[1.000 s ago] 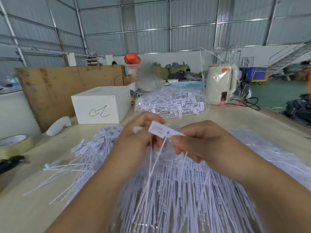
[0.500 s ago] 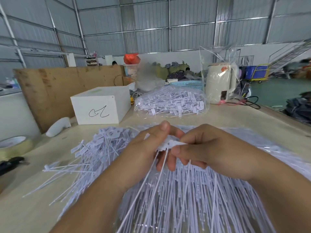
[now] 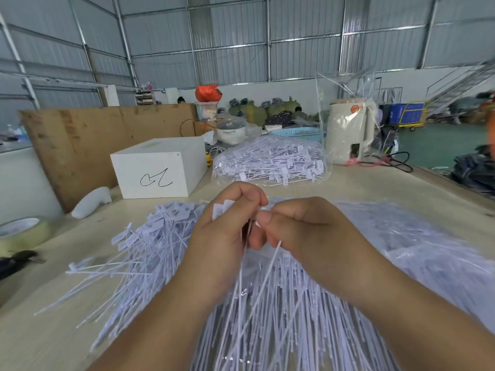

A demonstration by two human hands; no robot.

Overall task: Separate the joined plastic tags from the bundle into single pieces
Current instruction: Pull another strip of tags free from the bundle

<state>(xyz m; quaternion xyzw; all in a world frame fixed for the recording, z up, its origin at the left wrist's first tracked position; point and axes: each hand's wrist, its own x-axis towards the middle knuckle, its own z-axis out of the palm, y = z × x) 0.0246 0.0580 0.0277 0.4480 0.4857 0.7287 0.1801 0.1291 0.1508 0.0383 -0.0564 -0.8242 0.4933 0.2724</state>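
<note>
1. Head view, hands: the left hand and the right hand meet above the middle of the desk, fingertips touching each other.
2. Left hand: the fingers are curled and pinch the flat heads of the joined tags. The white heads stick out just past the knuckles.
3. Right hand: thumb and curled fingers pinch the neighbouring tag head. The head itself is mostly hidden between the fingertips.
4. Held tags: thin white tails hang down from the two grips toward the near edge of the desk.
5. Bundle: the main bundle of tags lies under both hands in clear wrap. It spreads from the desk middle to the near edge.
6. Loose pile: the loose tags lie fanned out just left of the bundle, heads toward the far edge.
7. Bagged tags: a clear bag of tags sits toward the far edge, well apart from the hands.
8. Far left: a white box with a pen mark stands left of the bag.
9. Far right: a cream kettle stands near the far right corner.
10. Left edge: a tape roll lies at the left edge of the desk.
</note>
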